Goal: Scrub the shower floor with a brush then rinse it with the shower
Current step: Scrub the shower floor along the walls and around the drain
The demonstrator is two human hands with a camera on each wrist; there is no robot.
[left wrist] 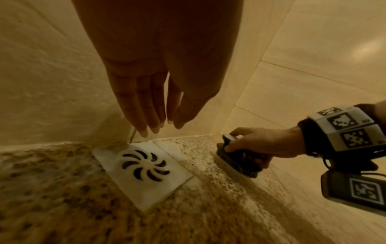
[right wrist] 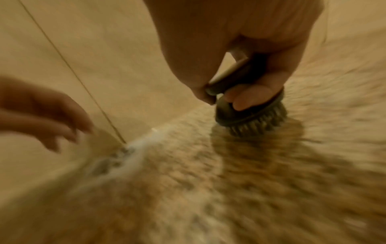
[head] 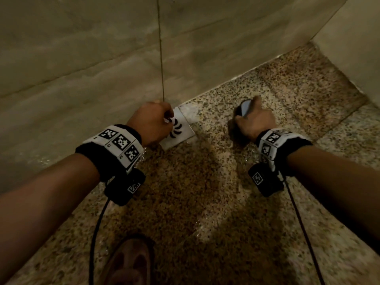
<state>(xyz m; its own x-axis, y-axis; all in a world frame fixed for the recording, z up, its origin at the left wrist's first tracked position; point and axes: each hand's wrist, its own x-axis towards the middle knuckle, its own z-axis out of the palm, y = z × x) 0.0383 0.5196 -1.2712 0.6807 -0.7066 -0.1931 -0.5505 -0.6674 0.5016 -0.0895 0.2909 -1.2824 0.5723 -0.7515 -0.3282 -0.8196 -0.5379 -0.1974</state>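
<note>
right hand [head: 254,122] grips brush [left wrist: 238,161] on wet speckled floor [head: 185,192] beside drain [left wrist: 144,171]

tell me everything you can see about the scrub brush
The scrub brush is small, dark and roundish, looking like plastic, with a looped handle on top whose upper face looks paler and glossy, and a ring of short stiff bristles underneath. It stands bristles-down on the wet speckled shower floor, near the base of the tiled wall and to the right of the white drain cover. The right hand grips its handle, fingers curled through the loop. The left hand does not touch it.
</note>
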